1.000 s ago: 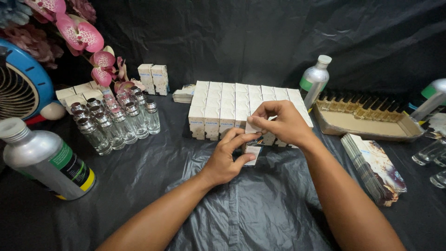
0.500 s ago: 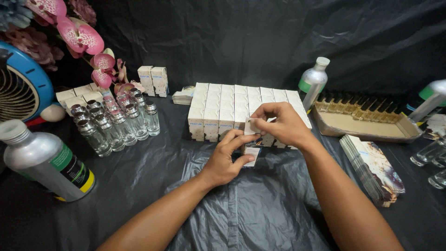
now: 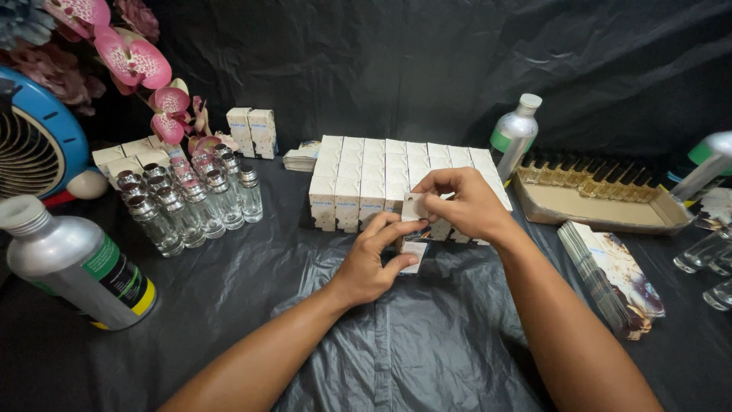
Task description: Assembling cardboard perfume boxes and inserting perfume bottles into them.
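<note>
A small white carton (image 3: 415, 252) stands on the black plastic sheet in front of a block of several like white cartons (image 3: 381, 179). My left hand (image 3: 374, 263) grips this carton around its body. From above, my right hand (image 3: 461, 202) pinches its raised top flap (image 3: 414, 206) between fingers and thumb. Both hands sit at the front edge of the carton block.
Several small glass bottles with silver caps (image 3: 191, 202) stand at the left beside a lying aluminium bottle (image 3: 72, 263), a blue fan (image 3: 34, 145) and pink orchids (image 3: 130, 53). At the right are an upright aluminium bottle (image 3: 515, 133), a cardboard tray (image 3: 602, 210) and stacked flat printed cartons (image 3: 614, 275).
My right hand has shifted slightly on the flap of the carton; the left hand keeps its grip. Nothing else has moved.
</note>
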